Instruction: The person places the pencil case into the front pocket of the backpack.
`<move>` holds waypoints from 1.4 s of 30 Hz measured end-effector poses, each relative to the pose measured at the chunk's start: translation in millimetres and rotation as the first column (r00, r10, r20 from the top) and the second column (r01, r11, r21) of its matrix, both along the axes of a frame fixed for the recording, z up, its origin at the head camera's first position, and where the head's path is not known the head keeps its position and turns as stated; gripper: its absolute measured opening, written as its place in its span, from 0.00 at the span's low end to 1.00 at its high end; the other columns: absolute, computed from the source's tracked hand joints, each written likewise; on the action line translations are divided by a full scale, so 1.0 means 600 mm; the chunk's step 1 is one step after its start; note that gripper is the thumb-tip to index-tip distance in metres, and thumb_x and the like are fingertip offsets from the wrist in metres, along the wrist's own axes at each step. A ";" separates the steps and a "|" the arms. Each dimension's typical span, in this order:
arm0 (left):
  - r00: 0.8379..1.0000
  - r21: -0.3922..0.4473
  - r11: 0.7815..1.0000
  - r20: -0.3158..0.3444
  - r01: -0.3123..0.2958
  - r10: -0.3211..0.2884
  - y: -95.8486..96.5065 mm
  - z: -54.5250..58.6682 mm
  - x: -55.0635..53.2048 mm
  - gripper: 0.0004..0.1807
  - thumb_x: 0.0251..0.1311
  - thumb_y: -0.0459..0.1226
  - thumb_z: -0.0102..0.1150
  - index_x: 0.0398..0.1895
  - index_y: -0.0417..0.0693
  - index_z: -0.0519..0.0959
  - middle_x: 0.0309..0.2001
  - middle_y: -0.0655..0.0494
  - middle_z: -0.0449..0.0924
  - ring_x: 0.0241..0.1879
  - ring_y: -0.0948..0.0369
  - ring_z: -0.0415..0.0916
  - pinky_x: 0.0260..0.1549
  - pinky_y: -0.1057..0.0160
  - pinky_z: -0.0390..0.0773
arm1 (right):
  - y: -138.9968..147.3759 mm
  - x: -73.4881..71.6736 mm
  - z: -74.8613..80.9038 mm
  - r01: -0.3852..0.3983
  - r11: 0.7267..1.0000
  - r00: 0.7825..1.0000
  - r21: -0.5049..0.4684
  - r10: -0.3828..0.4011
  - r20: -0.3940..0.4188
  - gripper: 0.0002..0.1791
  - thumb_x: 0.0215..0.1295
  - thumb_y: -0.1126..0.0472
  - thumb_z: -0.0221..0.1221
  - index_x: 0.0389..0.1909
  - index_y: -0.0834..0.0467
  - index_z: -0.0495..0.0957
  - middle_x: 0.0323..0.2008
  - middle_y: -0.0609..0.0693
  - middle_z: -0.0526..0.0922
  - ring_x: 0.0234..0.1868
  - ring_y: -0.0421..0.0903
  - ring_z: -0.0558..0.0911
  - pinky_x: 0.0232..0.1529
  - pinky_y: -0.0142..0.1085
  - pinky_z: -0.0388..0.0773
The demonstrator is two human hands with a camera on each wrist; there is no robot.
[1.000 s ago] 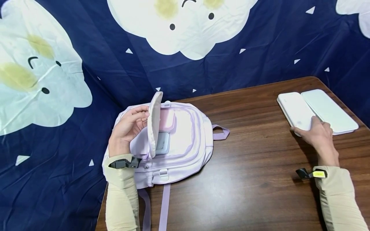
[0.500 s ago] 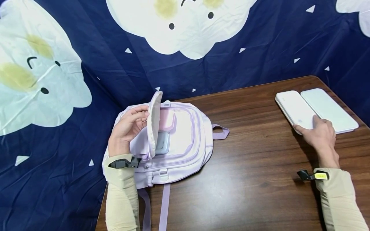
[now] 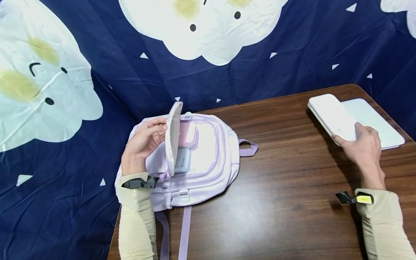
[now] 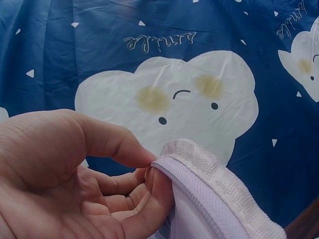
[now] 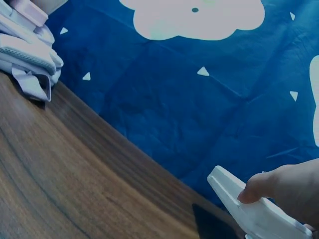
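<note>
A lilac backpack [image 3: 232,155] lies on the table at centre left, its front pocket flap [image 3: 173,139] raised. My left hand [image 3: 139,144] pinches the flap's edge between thumb and fingers, also plain in the left wrist view. Inside the pocket sit a pink case [image 3: 187,134] and a light blue case [image 3: 183,160], both partly hidden by the flap. At the right, my right hand [image 3: 365,144] grips the near end of a long white case [image 3: 333,117]. The right wrist view has my thumb along the white case [image 5: 254,211], with its shadow on the table below.
Under and beside the white case lies a pale, flat rectangular case [image 3: 373,119] near the table's right edge. Purple straps [image 3: 185,231] trail from the backpack toward the front. A navy cloud-print curtain [image 3: 247,79] hangs behind the wooden table [image 3: 276,187].
My right hand has raised the white case off the table, tilting it slightly so it now overlaps the pale case. The left hand keeps its pinch on the flap, unmoved.
</note>
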State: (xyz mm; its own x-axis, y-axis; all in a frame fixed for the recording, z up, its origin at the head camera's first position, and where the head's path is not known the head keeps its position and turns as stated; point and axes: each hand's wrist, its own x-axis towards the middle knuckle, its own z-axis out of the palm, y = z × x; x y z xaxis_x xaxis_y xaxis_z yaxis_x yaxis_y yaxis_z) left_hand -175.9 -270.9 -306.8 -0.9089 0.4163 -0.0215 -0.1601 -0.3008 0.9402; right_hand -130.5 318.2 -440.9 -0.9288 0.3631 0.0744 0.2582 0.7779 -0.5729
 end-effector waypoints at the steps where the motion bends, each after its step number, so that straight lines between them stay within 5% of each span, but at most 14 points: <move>1: 1.000 0.001 1.000 0.000 -0.001 0.001 0.000 0.000 0.000 0.15 0.66 0.21 0.39 0.39 0.39 0.79 0.34 0.53 0.84 0.34 0.63 0.83 0.34 0.68 0.81 | -0.002 0.000 0.002 -0.001 1.000 1.000 0.000 0.001 -0.018 0.47 0.60 0.46 0.59 0.70 0.69 0.51 0.63 0.77 0.59 0.66 0.71 0.55 0.63 0.61 0.53; 13: 1.000 -0.002 1.000 0.007 -0.010 0.010 0.000 -0.001 0.000 0.15 0.66 0.21 0.40 0.39 0.39 0.79 0.34 0.53 0.84 0.34 0.63 0.83 0.34 0.68 0.81 | -0.022 0.003 0.034 0.001 0.998 0.984 -0.055 -0.010 -0.181 0.44 0.55 0.53 0.64 0.69 0.66 0.58 0.65 0.72 0.60 0.67 0.68 0.58 0.62 0.61 0.55; 31: 1.000 -0.011 1.000 0.011 -0.019 0.019 0.001 -0.001 0.000 0.16 0.66 0.21 0.40 0.39 0.40 0.80 0.34 0.53 0.84 0.33 0.63 0.83 0.33 0.68 0.81 | -0.048 0.015 0.067 -0.034 0.997 0.975 -0.076 0.016 -0.220 0.42 0.55 0.53 0.65 0.68 0.64 0.61 0.67 0.67 0.62 0.67 0.65 0.60 0.62 0.61 0.56; 42: 1.000 0.013 1.000 -0.003 0.007 -0.007 0.002 -0.002 -0.003 0.16 0.66 0.21 0.38 0.40 0.38 0.79 0.35 0.51 0.84 0.34 0.61 0.83 0.35 0.67 0.82 | -0.078 0.018 0.091 -0.097 0.993 0.945 -0.074 0.068 -0.320 0.42 0.49 0.56 0.69 0.66 0.61 0.66 0.63 0.65 0.66 0.60 0.62 0.65 0.54 0.54 0.59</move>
State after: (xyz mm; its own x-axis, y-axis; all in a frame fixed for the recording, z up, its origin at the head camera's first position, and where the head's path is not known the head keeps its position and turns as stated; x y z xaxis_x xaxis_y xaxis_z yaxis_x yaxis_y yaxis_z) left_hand -177.4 -269.5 -307.7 -0.9062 0.4227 -0.0139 -0.1597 -0.3115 0.9367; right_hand -120.0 271.4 -386.1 -0.8895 0.3044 0.3407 -0.0104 0.7321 -0.6811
